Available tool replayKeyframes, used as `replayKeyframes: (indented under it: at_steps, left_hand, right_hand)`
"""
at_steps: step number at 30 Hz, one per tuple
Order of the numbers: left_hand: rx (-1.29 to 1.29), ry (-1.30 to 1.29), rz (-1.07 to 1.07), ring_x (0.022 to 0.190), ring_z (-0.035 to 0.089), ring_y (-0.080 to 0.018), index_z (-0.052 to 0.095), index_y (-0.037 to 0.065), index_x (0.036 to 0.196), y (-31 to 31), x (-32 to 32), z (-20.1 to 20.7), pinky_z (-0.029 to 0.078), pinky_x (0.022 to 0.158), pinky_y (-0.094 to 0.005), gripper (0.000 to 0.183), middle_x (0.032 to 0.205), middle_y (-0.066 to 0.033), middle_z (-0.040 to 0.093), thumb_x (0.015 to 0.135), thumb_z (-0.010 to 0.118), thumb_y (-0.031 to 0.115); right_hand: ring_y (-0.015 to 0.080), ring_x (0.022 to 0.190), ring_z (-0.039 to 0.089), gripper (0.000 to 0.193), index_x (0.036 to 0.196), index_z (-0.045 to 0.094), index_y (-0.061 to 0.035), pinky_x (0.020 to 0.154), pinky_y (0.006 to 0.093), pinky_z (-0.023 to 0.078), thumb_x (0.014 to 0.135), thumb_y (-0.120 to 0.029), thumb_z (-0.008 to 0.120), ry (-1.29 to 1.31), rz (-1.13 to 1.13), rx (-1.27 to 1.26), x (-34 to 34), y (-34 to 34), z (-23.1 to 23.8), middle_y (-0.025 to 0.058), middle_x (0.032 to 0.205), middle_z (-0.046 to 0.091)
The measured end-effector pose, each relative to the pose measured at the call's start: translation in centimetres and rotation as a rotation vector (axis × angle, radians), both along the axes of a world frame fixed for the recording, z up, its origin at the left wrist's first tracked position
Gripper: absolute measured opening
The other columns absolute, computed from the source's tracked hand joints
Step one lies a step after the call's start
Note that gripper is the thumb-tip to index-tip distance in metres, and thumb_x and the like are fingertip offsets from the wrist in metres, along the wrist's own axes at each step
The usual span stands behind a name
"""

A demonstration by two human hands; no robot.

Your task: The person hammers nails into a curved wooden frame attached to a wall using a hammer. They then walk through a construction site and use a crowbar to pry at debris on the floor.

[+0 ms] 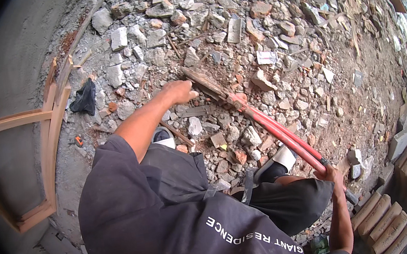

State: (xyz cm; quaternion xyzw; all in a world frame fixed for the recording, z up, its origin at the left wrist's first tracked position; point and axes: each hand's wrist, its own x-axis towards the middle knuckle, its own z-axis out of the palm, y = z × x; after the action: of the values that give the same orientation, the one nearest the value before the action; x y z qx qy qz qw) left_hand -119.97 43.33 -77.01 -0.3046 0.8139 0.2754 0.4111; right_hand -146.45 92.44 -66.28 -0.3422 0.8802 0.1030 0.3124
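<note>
A long tool with two red handles [286, 134] lies slantwise in front of me, its worn brown jaws [206, 82] pointing to the far left. The handles run close together, side by side. At their dark lower ends, my right hand [332, 176] is wrapped round them. My left hand [179, 92] is closed beside the tip of the jaws; whatever its curled fingers hold, if anything, is hidden. Broken stones and rubble [250, 136] lie beneath the tool.
A wooden frame [46, 146] leans at the left, near a crumpled black bag [83, 98]. Several stacked brown packages [383, 224] stand at the lower right, by grey blocks [401, 142]. My shoes [284, 157] rest among uneven rubble; a flat broken tile [234, 30] lies farther off.
</note>
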Motion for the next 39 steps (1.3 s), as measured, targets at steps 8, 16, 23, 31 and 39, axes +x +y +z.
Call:
replayKeyframes:
  at_steps: [8, 16, 23, 31, 39]
  left_hand:
    - [-0.051, 0.24, 0.139, 0.1, 0.056, -0.0353, 0.049, 0.001, 0.112, -5.8, 7.7, -4.5, 0.044, 0.084, -0.0453, 0.052, 0.109, -0.0227, 0.057, 0.087, 0.047, 0.047]
    - [-0.091, 0.573, 0.491, 0.064, 0.06, -0.0315, 0.052, 0.004, 0.095, -1.7, 19.1, -12.6, 0.046, 0.06, -0.0443, 0.032, 0.07, -0.0182, 0.059, 0.092, 0.042, 0.034]
    - [0.004, 0.622, 0.61, 0.062, 0.061, -0.0341, 0.056, 0.003, 0.094, -2.2, 21.2, -9.2, 0.047, 0.056, -0.0426, 0.03, 0.069, -0.0193, 0.061, 0.092, 0.041, 0.028]
    - [-0.07, 0.508, 0.79, 0.077, 0.063, -0.0368, 0.057, 0.004, 0.106, -2.9, 25.4, -8.5, 0.049, 0.07, -0.0432, 0.037, 0.08, -0.0238, 0.063, 0.093, 0.039, 0.033]
    - [-0.142, 0.553, 0.791, 0.044, 0.045, -0.0139, 0.056, 0.004, 0.097, -4.5, 20.8, -11.7, 0.037, 0.042, -0.0308, 0.036, 0.053, -0.0011, 0.046, 0.096, 0.035, 0.034]
  right_hand:
    - [0.0345, 0.063, 0.062, 0.029, 0.075, 0.062, -0.0033, 0.061, 0.0429, 0.048, 0.07, -0.031, 0.065, 0.148, 0.019, 0.177, 4.0, -11.1, 6.8, 0.0185, 0.066, 0.061]
    - [0.0327, 0.064, 0.06, 0.028, 0.075, 0.06, -0.008, 0.062, 0.0436, 0.045, 0.061, -0.028, 0.074, 0.364, 0.185, 0.313, 9.3, -26.3, 20.8, 0.0132, 0.063, 0.06]
    - [0.0325, 0.065, 0.059, 0.019, 0.074, 0.059, -0.0077, 0.063, 0.0429, 0.044, 0.065, -0.02, 0.07, 0.465, 0.22, 0.246, 6.7, -26.6, 17.1, 0.0126, 0.065, 0.06]
    - [0.0308, 0.064, 0.061, 0.022, 0.082, 0.061, -0.0083, 0.061, 0.0417, 0.047, 0.067, -0.023, 0.068, 0.137, 0.131, 0.226, 8.2, -19.2, 6.5, 0.0136, 0.068, 0.062]
    - [0.0336, 0.067, 0.061, 0.019, 0.081, 0.054, -0.0052, 0.063, 0.0437, 0.046, 0.075, -0.022, 0.061, 0.193, 0.137, 0.213, 13.2, -22.7, 5.0, 0.0167, 0.07, 0.061]
